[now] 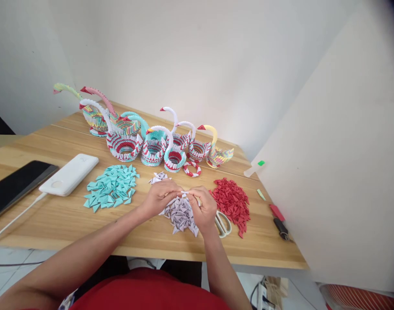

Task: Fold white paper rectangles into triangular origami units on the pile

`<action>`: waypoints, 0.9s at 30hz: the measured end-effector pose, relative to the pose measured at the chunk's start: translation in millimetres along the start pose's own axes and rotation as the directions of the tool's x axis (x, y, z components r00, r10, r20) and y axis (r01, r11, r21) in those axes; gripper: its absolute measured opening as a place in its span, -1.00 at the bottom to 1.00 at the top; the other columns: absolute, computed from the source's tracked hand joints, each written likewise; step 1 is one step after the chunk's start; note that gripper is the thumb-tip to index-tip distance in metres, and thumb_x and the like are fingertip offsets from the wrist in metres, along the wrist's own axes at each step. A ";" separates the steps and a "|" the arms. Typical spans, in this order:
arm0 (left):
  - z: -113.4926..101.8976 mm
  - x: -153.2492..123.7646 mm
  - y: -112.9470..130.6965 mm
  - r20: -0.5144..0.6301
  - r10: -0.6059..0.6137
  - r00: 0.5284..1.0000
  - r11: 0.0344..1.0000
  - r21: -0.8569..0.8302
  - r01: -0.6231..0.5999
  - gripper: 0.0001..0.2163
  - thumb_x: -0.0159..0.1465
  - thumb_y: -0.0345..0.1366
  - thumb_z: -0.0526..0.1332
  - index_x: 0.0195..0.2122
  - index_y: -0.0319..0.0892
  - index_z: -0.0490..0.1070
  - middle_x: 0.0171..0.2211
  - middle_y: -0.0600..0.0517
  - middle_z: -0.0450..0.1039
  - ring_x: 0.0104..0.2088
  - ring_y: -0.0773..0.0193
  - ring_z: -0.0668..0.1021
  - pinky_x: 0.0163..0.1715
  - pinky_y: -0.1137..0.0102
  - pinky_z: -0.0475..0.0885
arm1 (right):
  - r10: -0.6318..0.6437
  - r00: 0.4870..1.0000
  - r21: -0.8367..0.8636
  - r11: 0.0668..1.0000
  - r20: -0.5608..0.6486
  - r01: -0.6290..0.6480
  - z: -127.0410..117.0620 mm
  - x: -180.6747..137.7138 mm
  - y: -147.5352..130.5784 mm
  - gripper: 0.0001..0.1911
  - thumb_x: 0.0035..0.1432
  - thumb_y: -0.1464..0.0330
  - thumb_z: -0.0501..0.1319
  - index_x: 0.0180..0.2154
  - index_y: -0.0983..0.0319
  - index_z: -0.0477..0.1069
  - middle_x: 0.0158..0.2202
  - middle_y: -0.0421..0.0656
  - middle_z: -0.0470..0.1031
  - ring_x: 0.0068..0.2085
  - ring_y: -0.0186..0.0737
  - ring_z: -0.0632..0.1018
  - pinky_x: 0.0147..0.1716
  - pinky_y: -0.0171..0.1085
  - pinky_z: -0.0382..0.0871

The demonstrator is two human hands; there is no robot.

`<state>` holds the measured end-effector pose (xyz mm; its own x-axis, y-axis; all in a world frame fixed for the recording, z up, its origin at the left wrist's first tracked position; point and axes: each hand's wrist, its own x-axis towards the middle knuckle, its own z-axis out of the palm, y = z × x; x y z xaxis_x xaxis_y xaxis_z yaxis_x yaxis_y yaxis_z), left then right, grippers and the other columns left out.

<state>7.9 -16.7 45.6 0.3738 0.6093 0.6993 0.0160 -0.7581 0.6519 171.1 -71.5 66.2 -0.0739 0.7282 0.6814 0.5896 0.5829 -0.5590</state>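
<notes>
My left hand (163, 196) and my right hand (202, 208) meet over a pile of pale lilac folded paper triangles (181, 215). Both pinch a small white folded paper piece (184, 194) between the fingertips. A smaller group of pale paper triangles (158, 177) lies just behind my left hand. To the left spreads a heap of turquoise paper triangles (114, 186), and to the right a heap of red ones (231, 202). Scissors with white handles (223, 224) lie beside my right wrist, their blades hidden.
Several folded-paper swans (124, 144) stand along the back, with a red and white paper ring (192, 169) in front. A white power bank (69, 174) with a cable and a black phone (19, 185) lie left. At the right edge are a red piece (277, 212) and a dark key fob (281, 228).
</notes>
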 end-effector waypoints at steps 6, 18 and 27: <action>0.6 0.5 -0.7 0.019 -0.050 0.999 0.998 -0.036 0.051 -0.85 0.28 -0.34 0.17 -0.39 -0.24 0.48 -0.52 0.06 0.46 -0.47 0.37 0.46 -0.40 0.49 0.29 | 0.014 1.000 -0.006 1.000 -0.013 -0.014 1.7 -1.6 -0.2 -0.89 0.21 0.42 0.14 -0.30 0.19 0.45 -0.39 -0.17 0.48 -0.32 -0.25 0.50 -0.31 -0.25 0.38; 1.4 -1.2 -11.0 0.011 -0.077 0.997 0.997 0.026 0.076 -0.80 0.30 -0.27 0.15 -0.40 -0.22 0.48 -0.48 0.04 0.49 -0.43 0.33 0.48 -0.37 0.47 0.32 | 0.065 0.997 0.003 0.998 -0.030 -0.065 1.8 -4.6 4.3 -0.87 0.22 0.42 0.14 -0.30 0.19 0.47 -0.36 -0.17 0.50 -0.30 -0.25 0.51 -0.27 -0.25 0.38; 3.4 -1.8 -9.6 0.027 -0.070 0.997 0.997 0.030 0.070 -0.77 0.31 -0.22 0.13 -0.37 -0.22 0.49 -0.48 0.03 0.50 -0.42 0.33 0.50 -0.37 0.46 0.34 | 0.077 0.997 -0.046 0.996 -0.032 -0.078 1.6 -7.9 2.7 -0.87 0.21 0.41 0.14 -0.32 0.20 0.46 -0.38 -0.17 0.49 -0.31 -0.25 0.51 -0.28 -0.26 0.37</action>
<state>10.2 -11.3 37.1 0.3969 0.6546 0.6434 0.0698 -0.7205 0.6899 172.0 -75.2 58.6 -0.0026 0.7591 0.6510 0.6300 0.5068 -0.5885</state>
